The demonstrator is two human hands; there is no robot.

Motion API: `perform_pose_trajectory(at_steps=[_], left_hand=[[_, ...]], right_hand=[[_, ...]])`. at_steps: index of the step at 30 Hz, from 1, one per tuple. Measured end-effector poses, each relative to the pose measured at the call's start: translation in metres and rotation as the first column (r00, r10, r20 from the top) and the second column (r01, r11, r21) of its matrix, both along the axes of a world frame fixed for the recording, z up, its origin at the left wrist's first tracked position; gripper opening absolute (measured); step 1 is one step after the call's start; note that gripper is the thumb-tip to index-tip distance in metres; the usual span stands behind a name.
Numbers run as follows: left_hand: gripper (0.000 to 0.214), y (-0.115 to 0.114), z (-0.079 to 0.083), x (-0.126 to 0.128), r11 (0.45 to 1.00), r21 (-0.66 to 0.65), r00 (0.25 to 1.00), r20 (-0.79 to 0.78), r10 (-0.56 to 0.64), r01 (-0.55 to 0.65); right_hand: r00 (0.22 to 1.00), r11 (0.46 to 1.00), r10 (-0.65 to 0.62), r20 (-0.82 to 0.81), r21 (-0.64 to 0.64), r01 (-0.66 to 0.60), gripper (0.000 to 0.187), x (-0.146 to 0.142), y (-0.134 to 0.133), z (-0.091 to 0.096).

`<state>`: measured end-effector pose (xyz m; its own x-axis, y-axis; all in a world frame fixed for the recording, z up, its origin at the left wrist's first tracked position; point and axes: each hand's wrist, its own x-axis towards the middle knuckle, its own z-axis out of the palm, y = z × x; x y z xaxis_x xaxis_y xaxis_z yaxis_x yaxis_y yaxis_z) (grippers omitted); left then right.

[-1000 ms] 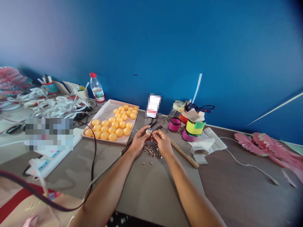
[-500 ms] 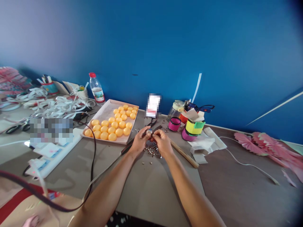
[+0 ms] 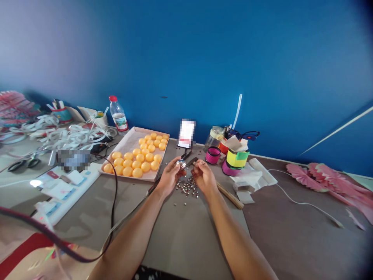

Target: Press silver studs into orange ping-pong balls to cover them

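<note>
My left hand (image 3: 168,177) pinches a small shiny silver piece (image 3: 182,165) between thumb and fingers, just above a heap of small silver metal bits (image 3: 188,187) on the grey table. My right hand (image 3: 204,175) is closed in a pinch a little to the right of that piece; what it holds is too small to make out. Both hands hover over the heap. A dark tool (image 3: 186,154) lies just beyond the hands.
A tray (image 3: 128,137) of several orange balls stands at the left. Nearby are a water bottle (image 3: 118,114), a jar (image 3: 213,137), pink and yellow tape rolls (image 3: 235,159), a wooden stick (image 3: 229,195), cables (image 3: 112,202), white paper strips (image 3: 64,134) and pink paper fans (image 3: 326,181).
My hands have drawn slightly apart; the right hand has come off the silver piece. The camera has tilted a little, shifting the scene down and left.
</note>
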<state>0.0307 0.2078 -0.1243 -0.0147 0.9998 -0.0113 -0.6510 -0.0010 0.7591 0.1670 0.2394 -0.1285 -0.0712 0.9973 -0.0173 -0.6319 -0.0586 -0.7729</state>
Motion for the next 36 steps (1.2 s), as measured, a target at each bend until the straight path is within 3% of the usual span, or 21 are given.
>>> perform_pose_trajectory(at_steps=[4,10,20,27,36], left_hand=[[0.050,-0.001,0.003,-0.004,0.999,0.007,0.996,0.084,-0.044,0.044],[0.049,-0.002,0.007,-0.005,0.997,0.027,0.987,0.142,-0.079,0.076],[0.036,0.001,0.002,-0.007,1.000,0.014,0.995,0.101,-0.019,0.018],[0.035,-0.003,0.006,-0.011,0.996,0.037,0.963,0.257,-0.084,0.077],[0.030,0.002,0.009,-0.015,0.996,-0.092,0.971,0.237,0.031,-0.010]], right_hand=[[0.999,1.000,-0.015,-0.038,0.006,0.015,0.018,0.014,0.005,-0.002],[0.994,0.999,-0.005,-0.112,-0.051,0.000,0.016,0.013,0.004,-0.003],[0.982,0.997,0.059,-0.179,-0.037,-0.067,0.013,0.011,0.004,-0.006],[0.983,0.996,0.088,-0.160,0.021,-0.086,0.013,0.009,0.004,-0.011],[0.985,0.993,0.113,-0.128,0.026,-0.111,0.014,0.011,0.002,-0.010]])
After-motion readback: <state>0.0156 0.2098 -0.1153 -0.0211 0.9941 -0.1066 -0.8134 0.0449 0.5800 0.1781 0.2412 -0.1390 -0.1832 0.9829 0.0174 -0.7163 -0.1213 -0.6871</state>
